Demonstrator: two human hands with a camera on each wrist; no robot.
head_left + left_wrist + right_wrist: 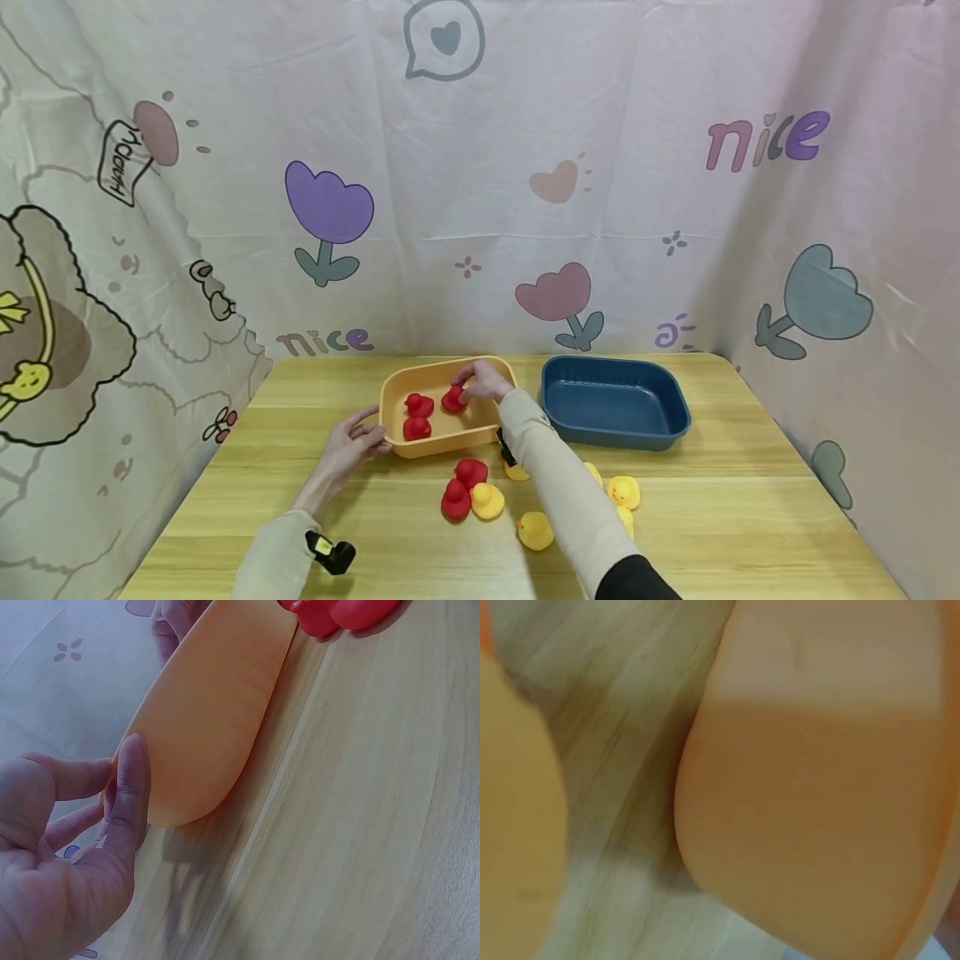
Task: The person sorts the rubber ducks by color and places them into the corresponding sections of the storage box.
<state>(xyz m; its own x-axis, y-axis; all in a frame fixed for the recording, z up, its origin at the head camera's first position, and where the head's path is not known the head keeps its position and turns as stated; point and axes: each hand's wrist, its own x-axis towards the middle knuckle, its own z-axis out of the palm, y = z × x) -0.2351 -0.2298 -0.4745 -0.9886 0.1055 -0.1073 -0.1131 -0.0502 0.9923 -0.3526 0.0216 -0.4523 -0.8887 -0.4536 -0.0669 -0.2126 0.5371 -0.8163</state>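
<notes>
An orange tray (396,396) stands at mid-table and holds two red ducks (417,417). My right hand (482,381) reaches over its far side and pinches a third red duck (453,399) just inside the tray. My left hand (351,437) holds the tray's left front corner; in the left wrist view the thumb (131,791) lies against the tray's outer wall (214,705). The right wrist view shows only the tray's outer wall (825,795) close up, not the hand.
An empty dark blue tray (615,404) stands to the right of the orange one. In front lie two red ducks (461,486) and several yellow ducks (535,531), some hidden by my right forearm. Printed cloth walls close in three sides of the wooden table (750,517).
</notes>
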